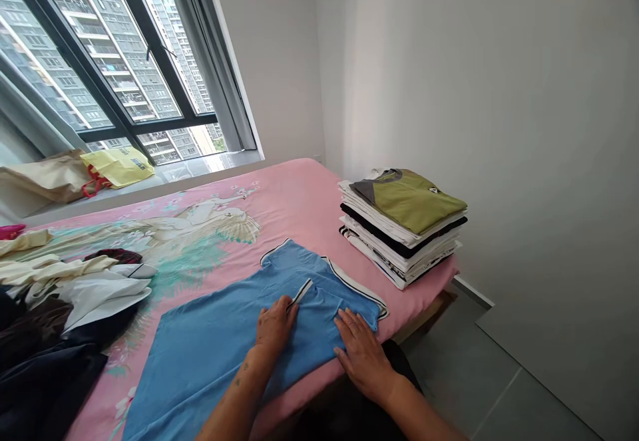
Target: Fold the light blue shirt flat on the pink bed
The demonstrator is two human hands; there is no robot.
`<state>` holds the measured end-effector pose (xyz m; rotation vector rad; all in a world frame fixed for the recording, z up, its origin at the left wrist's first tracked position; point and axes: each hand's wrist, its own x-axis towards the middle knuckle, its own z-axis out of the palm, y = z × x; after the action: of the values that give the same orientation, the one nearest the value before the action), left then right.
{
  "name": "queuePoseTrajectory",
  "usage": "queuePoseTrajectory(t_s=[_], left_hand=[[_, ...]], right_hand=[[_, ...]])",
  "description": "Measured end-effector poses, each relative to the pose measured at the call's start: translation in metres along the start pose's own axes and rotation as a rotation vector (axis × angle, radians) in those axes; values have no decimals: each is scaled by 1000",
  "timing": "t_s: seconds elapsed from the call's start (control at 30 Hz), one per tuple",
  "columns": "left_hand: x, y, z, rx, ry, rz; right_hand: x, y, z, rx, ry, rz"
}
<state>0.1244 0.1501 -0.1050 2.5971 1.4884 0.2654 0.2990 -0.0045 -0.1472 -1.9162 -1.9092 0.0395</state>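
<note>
A blue shirt (214,334) with white-and-dark striped trim lies across the near side of the bed, its collar end to the right. One sleeve is folded inward over the body, and the striped cuff shows there. My left hand (274,326) has its fingers curled at this cuff, seemingly pinching the fabric. Near the collar end, my right hand (363,351) rests flat on the blue cloth with fingers stretched out. Beyond the shirt, to the right, stands a stack of folded clothes (399,241), topped by an olive-green shirt (419,198) with grey shoulders.
Loose clothes (74,308) in white, cream, brown and dark navy are heaped on the bed's left. Pink patterned bedding (294,195) covers the bed. A yellow bag (120,165) and a beige bag (54,175) sit on the windowsill. A wall (474,95) rises on the right.
</note>
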Motion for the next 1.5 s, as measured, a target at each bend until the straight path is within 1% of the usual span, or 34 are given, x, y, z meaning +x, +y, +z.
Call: queuePoseTrajectory(t_s=[0.13, 0.23, 0.33, 0.43, 0.53, 0.6, 0.67, 0.73, 0.77, 0.8, 0.9, 0.97, 1.03, 1.1, 1.17, 1.27, 1.3, 1.37, 1.43, 1.5], left_hand=[[11, 9, -1, 14, 21, -16], [25, 19, -1, -74, -54, -93], [37, 21, 2, -169, -123, -142], [42, 17, 4, -233, -147, -100], [41, 14, 3, -296, -162, -52], [39, 14, -1, -320, -142, -21], [37, 15, -4, -337, -73, 9], [36, 15, -6, -307, -8, 24], [35, 15, -6, -265, -2, 14], [36, 13, -5, -214, -16, -10], [37, 6, -1, -107, -112, -111], [38, 1, 1, -110, -145, -138], [38, -1, 1, -115, -152, -142], [39, 0, 1, -115, -138, -134], [40, 4, 1, -116, -104, -118], [48, 14, 3, -134, -58, -85], [51, 16, 4, -142, -50, -77], [59, 18, 7, -155, -40, -75], [65, 17, 9, -163, -30, -87], [67, 14, 7, -170, -7, -95]], right_hand=[[-2, 2, 5, -11, -14, -3], [-1, 1, 4, 0, -25, 12], [-1, 1, 5, 6, -30, 20], [-1, 2, 5, 16, -38, 20], [-1, 2, 3, 24, -37, 24], [-1, 1, 1, 24, -34, 27], [-1, 0, -1, 19, -44, 29], [-1, 0, -2, 14, -57, 30], [-1, 0, -2, 12, -57, 28], [-1, 0, -1, 11, -53, 24], [-2, 1, 0, 8, -31, 16], [-2, 1, -1, 14, -34, 18], [-1, -2, -4, 24, -36, 33], [3, -8, -8, 39, -17, 34], [8, -16, -11, 60, 9, -5], [19, -27, -11, 96, -14, -83], [22, -28, -9, 100, -36, -81], [26, -27, -2, 94, -84, -26], [28, -21, 6, 76, -120, 35], [27, -16, 12, 57, -135, 55]])
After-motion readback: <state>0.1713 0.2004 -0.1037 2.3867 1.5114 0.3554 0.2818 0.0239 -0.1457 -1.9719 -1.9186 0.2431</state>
